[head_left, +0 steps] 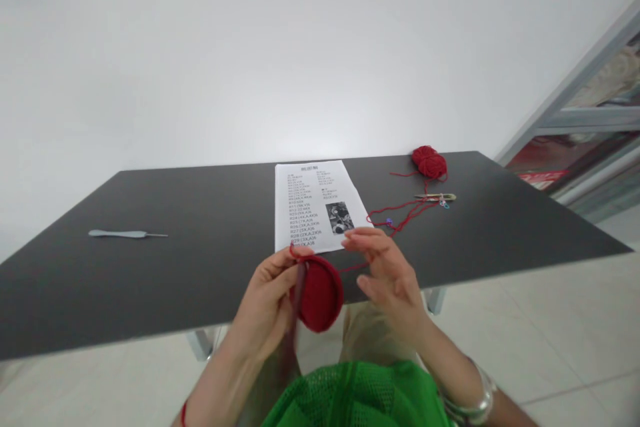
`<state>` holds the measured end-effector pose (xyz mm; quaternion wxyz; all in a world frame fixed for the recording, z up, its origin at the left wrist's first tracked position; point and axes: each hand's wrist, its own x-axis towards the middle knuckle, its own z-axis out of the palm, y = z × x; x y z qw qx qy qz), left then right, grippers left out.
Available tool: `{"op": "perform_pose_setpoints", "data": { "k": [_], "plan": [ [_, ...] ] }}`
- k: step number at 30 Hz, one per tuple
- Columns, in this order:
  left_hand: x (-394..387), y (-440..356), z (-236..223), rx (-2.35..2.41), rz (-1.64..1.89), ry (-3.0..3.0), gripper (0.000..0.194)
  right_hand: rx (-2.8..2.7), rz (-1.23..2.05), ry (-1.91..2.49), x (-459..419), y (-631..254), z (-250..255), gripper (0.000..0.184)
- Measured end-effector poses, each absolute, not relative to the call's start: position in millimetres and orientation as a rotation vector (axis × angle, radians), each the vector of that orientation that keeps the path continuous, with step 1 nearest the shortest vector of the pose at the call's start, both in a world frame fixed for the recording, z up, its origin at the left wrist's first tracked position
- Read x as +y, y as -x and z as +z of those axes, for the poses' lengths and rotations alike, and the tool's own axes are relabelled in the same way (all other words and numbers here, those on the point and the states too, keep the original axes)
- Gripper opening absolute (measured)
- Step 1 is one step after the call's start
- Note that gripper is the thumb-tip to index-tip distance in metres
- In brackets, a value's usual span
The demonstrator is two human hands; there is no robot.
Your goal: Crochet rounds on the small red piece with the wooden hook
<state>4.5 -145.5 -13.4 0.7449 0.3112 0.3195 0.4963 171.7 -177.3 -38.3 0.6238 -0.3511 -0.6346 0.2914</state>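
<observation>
My left hand [273, 290] is closed on the edge of a round, cupped piece of red crochet [323, 295], thumb and fingers pinching its upper left rim. A blurred dark maroon strip [296, 313] runs downward in front of the piece; I cannot tell what it is. To the right, my right hand [393, 273] is raised with its fingers apart and nothing visible in it. Between this hand and the crochet piece, a thin strand of red yarn [353, 268] stretches toward the table.
A printed pattern sheet [310, 197] lies behind my hands on the dark table [200, 213]. At back right are a ball of red yarn [429, 163], small scissors [445, 197], stitch markers [444, 203] and loose yarn. A grey-handled crochet hook [120, 233] lies at left.
</observation>
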Motion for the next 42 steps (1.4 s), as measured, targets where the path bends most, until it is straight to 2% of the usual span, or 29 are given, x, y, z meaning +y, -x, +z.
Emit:
{"op": "perform_pose_setpoints", "data": {
  "k": [4, 7, 9, 12, 14, 17, 19, 21, 22, 26, 29, 31, 35, 39, 42],
  "plan": [
    [-142.1, 5.6, -3.7, 0.399, 1.095, -0.432, 0.022, -1.63, 0.989, 0.884, -168.9, -160.8, -36.1, 0.041],
    [-141.3, 11.8, 3.7, 0.215, 1.105, -0.335, 0.019, -1.77, 1.02, 1.044, -165.1, -154.7, -31.5, 0.012],
    [-140.0, 18.1, 6.8, 0.132, 1.135, -0.301, 0.019, -1.773, 0.884, 1.123, -161.8, -165.9, -25.5, 0.027],
    [-139.0, 26.9, 10.2, 0.085, 1.201, -0.283, 0.018, -1.89, 0.94, 1.145, -156.3, -198.0, -14.2, 0.026],
    [-139.8, 28.3, 12.3, 0.093, 1.23, -0.274, 0.017, -1.952, 0.704, 1.236, -155.7, -211.8, -7.6, 0.018],
    [-142.2, 22.6, 14.8, 0.07, 1.22, -0.263, 0.016, -1.818, 0.169, 1.246, -163.9, -199.9, -1.9, 0.019],
    [-143.9, 17.3, 16.2, 0.033, 1.207, -0.265, 0.017, -1.796, 0.144, 1.054, -172.8, -174.2, -1.1, 0.01],
    [-146.0, 13.9, 17.1, 0.04, 1.194, -0.275, 0.019, -1.801, 0.177, 0.936, -179.6, -145.9, -2.1, 0.016],
    [-147.1, 13.2, 17.2, 0.064, 1.19, -0.28, 0.021, -1.802, 0.139, 0.91, -181.3, -133.7, -3.0, 0.019],
    [-151.2, 14.0, 13.8, 0.173, 1.195, -0.313, 0.024, -1.749, -0.003, 0.979, -177.6, -106.8, -7.9, 0.007],
    [-151.7, 14.6, 8.2, 0.225, 1.25, -0.34, 0.025, -1.764, -0.032, 0.911, -172.2, -101.1, -10.9, 0.017],
    [-150.6, 14.7, 5.1, 0.241, 1.259, -0.338, 0.026, -1.746, -0.008, 0.886, -171.6, -99.2, -10.1, 0.021],
    [-145.8, 18.5, 5.7, 0.207, 1.224, -0.286, 0.028, -1.688, 0.272, 0.864, -180.8, -105.8, 1.4, 0.012],
    [-139.2, 27.8, 12.2, 0.135, 1.247, -0.255, 0.027, -1.774, 0.359, 0.867, -199.1, -134.7, 15.9, 0.021],
    [-134.8, 33.5, 14.3, 0.121, 1.3, -0.263, 0.027, -1.802, 0.704, 0.69, -214.3, -161.0, 17.4, 0.035]
  ]
}}
